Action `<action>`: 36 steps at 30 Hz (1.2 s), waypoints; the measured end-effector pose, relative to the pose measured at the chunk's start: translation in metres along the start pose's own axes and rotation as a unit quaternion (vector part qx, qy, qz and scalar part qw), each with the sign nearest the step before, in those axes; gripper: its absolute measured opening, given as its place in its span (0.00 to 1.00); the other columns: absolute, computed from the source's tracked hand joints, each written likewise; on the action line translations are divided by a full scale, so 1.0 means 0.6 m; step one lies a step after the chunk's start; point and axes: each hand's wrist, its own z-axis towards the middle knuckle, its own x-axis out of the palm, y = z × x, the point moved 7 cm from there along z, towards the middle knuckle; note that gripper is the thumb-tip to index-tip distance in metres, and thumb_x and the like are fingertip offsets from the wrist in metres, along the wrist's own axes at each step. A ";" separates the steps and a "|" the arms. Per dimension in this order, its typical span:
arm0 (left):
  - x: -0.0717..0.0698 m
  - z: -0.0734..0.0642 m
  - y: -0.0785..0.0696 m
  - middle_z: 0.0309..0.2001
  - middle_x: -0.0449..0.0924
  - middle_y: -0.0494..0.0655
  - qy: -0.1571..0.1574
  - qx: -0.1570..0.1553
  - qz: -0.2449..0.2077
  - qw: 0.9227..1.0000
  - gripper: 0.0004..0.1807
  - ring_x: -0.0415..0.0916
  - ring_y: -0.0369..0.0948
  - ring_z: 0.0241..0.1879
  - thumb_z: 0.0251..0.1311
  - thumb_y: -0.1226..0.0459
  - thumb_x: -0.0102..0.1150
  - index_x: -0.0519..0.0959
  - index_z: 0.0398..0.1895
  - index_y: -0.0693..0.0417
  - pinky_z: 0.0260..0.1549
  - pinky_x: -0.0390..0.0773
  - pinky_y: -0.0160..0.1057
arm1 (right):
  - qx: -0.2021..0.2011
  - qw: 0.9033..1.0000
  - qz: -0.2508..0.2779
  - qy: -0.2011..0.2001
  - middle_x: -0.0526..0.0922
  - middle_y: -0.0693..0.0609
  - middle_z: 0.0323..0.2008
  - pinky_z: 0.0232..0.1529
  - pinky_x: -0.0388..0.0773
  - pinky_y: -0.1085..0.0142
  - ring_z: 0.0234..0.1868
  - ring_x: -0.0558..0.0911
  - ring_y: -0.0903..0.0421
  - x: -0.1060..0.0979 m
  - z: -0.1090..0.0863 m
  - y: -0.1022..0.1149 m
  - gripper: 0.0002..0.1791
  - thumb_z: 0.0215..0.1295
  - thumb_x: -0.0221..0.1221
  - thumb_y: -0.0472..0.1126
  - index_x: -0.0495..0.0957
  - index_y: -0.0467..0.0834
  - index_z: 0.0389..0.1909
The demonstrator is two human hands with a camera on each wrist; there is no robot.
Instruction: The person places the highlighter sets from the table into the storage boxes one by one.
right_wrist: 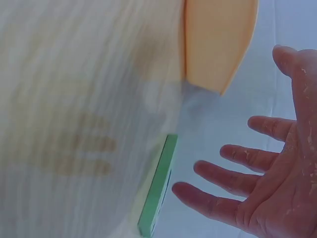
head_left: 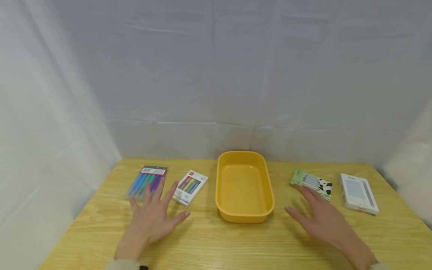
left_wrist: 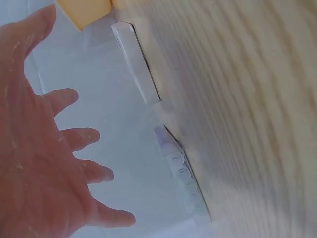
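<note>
The left hand [head_left: 152,221] is spread wide and grasps nothing, its thumb and fingers fanned apart; it hovers over the wooden table [head_left: 219,245], between eight and nine o'clock from the yellow tray [head_left: 243,191]. The right hand [head_left: 325,221] is likewise released, fingers extended and thumb held well away; it hangs between three and four o'clock from the tray, and the right wrist view shows its fingertips apart from the green pack [head_left: 312,183].

That pack lies flat at three o'clock from the tray, slanting from ten to four, with pale pens and a black-and-white panda on its face; beyond it, also at three, lies a white box [head_left: 359,193] with a pale blue panel. At nine o'clock, near the tray, a white carton [head_left: 189,186] shows a window of coloured sticks, its far end toward one; farther out at nine, a clear marker pack [head_left: 146,180] shows blue, green and purple pens.
</note>
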 end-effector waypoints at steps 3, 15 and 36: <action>-0.001 0.006 -0.001 0.83 0.42 0.58 -0.003 0.005 0.000 1.000 0.49 0.41 0.75 0.76 0.63 0.28 0.48 0.53 0.82 0.37 0.55 0.40 0.89 | -0.008 1.000 0.007 -0.003 0.67 0.33 0.73 0.55 0.73 0.31 0.65 0.73 0.27 0.000 0.008 0.016 0.42 0.71 0.52 0.69 0.62 0.49 0.77; 0.004 0.030 0.003 0.83 0.44 0.59 -0.011 0.011 -0.008 1.000 0.49 0.45 0.72 0.77 0.62 0.29 0.50 0.56 0.81 0.39 0.59 0.47 0.86 | -0.034 0.999 0.033 -0.008 0.73 0.38 0.71 0.59 0.75 0.36 0.64 0.77 0.34 0.008 0.030 0.061 0.42 0.71 0.51 0.69 0.63 0.47 0.77; 0.012 0.061 -0.013 0.78 0.60 0.60 -0.004 0.047 -0.032 0.998 0.43 0.60 0.64 0.75 0.64 0.35 0.55 0.63 0.78 0.42 0.60 0.63 0.78 | 0.048 0.970 0.233 0.043 0.81 0.38 0.58 0.32 0.85 0.64 0.37 0.85 0.56 0.036 0.066 0.071 0.36 0.72 0.60 0.57 0.66 0.43 0.73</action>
